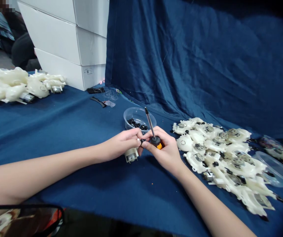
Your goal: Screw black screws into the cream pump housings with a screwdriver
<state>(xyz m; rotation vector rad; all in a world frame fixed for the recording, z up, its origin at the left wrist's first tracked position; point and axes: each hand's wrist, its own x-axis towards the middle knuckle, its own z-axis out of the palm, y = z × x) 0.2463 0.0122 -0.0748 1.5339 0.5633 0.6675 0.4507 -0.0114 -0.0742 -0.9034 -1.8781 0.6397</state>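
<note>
My left hand (pixel 121 144) is closed around a small white plastic part with a silver motor (pixel 131 154) sticking out below the fingers. My right hand (pixel 165 149) grips a screwdriver (pixel 152 130) with an orange and black handle, its metal shaft pointing up and away. The fingertips of both hands meet over the part, above the blue cloth. A small dark piece sits pinched between them; I cannot make out what it is.
A clear plastic bowl (pixel 131 115) of small black pieces stands just behind my hands. A heap of white motor parts (pixel 225 158) lies at the right, another pile (pixel 18 85) at the far left. White boxes (pixel 67 39) are stacked at the back left, with a person (pixel 20 46) behind them.
</note>
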